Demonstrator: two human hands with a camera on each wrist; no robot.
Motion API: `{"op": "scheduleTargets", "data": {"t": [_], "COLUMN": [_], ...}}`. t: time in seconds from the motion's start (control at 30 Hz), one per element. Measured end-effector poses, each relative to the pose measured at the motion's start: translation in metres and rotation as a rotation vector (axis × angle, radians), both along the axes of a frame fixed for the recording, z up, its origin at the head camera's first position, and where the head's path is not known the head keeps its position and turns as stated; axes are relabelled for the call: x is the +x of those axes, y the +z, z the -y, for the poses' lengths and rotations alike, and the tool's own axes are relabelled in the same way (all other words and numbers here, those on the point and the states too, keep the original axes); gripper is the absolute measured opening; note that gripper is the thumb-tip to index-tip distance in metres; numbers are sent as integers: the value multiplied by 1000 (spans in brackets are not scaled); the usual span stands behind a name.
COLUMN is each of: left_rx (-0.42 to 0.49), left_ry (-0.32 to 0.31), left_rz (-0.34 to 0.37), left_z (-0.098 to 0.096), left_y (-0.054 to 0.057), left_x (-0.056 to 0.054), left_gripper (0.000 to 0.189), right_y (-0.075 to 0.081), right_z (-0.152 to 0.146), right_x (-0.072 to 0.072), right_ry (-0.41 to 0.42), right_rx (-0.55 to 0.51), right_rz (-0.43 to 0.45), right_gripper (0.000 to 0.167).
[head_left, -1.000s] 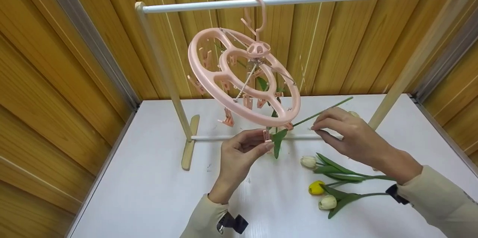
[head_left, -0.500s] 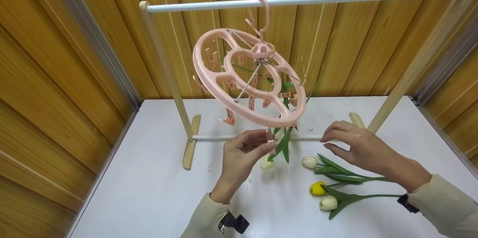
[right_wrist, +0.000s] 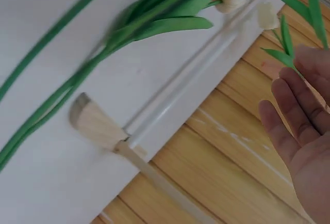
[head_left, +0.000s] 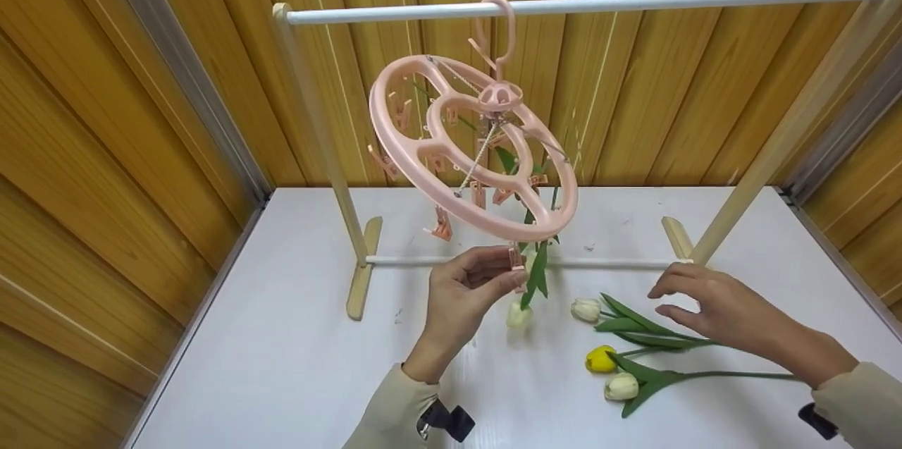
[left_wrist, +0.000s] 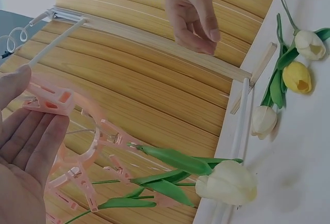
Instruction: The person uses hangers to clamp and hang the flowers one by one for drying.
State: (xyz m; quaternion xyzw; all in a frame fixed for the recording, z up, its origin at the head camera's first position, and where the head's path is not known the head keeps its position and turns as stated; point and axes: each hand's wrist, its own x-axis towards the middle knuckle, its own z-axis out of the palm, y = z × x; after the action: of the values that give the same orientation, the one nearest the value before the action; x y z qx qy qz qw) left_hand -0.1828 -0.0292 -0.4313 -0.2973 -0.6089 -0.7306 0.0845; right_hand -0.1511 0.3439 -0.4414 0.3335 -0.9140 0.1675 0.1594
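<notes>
Fingers of my left hand (head_left: 458, 294) pinch a probably light, springy clip (head_left: 516, 260), best squeezed at its tails, my empty right hand (head_left: 729, 308) toward the worktop's right edge (head_left: 831, 283).

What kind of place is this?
Probably a small indoor work corner, though I can't be sure: wood-look walls stand close around a white table, with a rack standing on it and tulips lying there.
</notes>
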Motion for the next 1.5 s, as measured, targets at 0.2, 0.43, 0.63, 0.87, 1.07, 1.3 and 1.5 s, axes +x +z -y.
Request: {"op": "scheduleTargets", "data": {"t": [0.2, 0.43, 0.63, 0.87, 1.07, 1.3, 1.5], "left_rx": [19, 29, 22, 10, 16, 8, 17], "left_ry": [-15, -17, -14, -2, -9, 4, 7], "left_rz": [8, 25, 22, 13, 26, 9, 6], "left_z": [-3, -5, -5, -4, -5, -5, -5], "left_y": [0, -1, -2, -2, -1, 0, -1], "left_x": [-1, 0, 0, 0, 0, 1, 0], "left_gripper": [28, 28, 27, 28, 28, 28, 27], "right_y": [-7, -25, -39, -46, -59, -65, -67], "right_z": [-18, -36, -47, -59, -72, -79, -79], "right_x": [8, 15, 19, 23, 26, 31, 31], "right_ry": [-91, 12, 30, -43, -26, -61, -86], "right_rx": [46, -49, -102, -101, -83, -70, -42], "right_rz": [243, 346, 437, 582, 564, 703, 685], "right_gripper": [28, 25, 23, 18, 19, 20, 22]}}
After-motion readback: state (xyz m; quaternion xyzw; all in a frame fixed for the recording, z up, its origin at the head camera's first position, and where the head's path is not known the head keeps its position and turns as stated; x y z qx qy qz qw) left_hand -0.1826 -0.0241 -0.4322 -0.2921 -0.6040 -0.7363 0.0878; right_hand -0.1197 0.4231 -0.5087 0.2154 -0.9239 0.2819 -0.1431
